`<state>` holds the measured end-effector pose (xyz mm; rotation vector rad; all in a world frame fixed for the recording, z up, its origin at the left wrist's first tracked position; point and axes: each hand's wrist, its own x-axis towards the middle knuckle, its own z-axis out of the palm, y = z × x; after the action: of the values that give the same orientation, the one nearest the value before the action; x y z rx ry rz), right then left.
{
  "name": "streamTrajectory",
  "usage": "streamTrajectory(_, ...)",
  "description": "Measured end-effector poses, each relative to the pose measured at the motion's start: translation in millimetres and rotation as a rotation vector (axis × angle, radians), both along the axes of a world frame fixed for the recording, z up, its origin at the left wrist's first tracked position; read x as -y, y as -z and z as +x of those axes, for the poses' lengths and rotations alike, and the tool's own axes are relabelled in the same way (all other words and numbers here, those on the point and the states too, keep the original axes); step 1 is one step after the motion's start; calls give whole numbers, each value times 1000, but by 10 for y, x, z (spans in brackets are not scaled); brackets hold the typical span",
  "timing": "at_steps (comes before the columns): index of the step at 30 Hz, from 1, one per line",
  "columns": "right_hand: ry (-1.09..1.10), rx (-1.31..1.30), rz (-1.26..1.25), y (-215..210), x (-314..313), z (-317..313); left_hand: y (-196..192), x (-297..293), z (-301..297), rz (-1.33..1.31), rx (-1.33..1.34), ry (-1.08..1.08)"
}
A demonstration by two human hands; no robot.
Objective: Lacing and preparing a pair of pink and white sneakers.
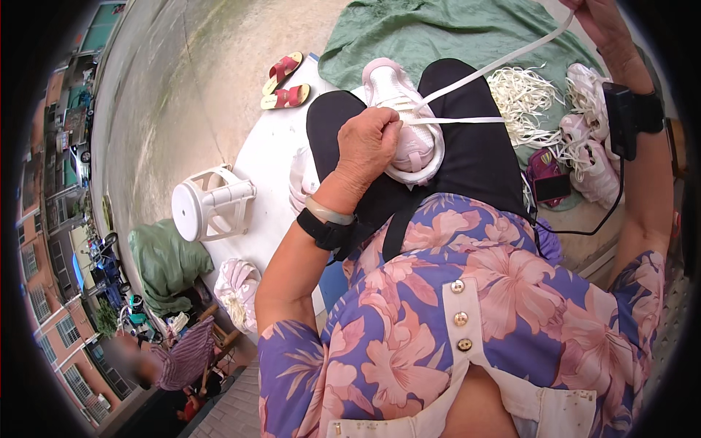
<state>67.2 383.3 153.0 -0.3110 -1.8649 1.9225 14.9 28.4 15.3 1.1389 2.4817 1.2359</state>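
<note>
Left fingers (pixel 387 123) pinching lace (pixel 467 120), right hand (pixel 604 28) outstretched

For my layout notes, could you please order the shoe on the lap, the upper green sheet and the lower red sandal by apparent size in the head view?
1. Green sheet
2. Shoe, partly hidden by the left hand
3. Red sandal

You have an outdoor work spot: concrete ground (pixel 230 62), white stool (pixel 188 212), heap of laces (pixel 524 98), windowed building (pixel 58 317).
</note>
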Motion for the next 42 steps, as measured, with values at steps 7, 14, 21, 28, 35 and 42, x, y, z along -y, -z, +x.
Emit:
streamTrajectory(7,-334,318,-9,949,800,120,38,-246,73,-229,-294,63)
streamTrajectory(14,-496,406,13,1385,1219,60,94,-352,64,-231,-386,59)
streamTrajectory(21,-530,265,32,1656,1444,-34,-11,-229,-49,84,-26,7)
streamTrajectory(28,-446,208,491,1677,1664,-11,-29,-156,-46,107,-8,-19)
streamTrajectory(35,-313,150,636,1698,1766,67,-16,-187,-92,84,-51,-55)
streamTrajectory(42,-301,151,601,1693,1784,89,11,-197,-137,97,-93,-44)
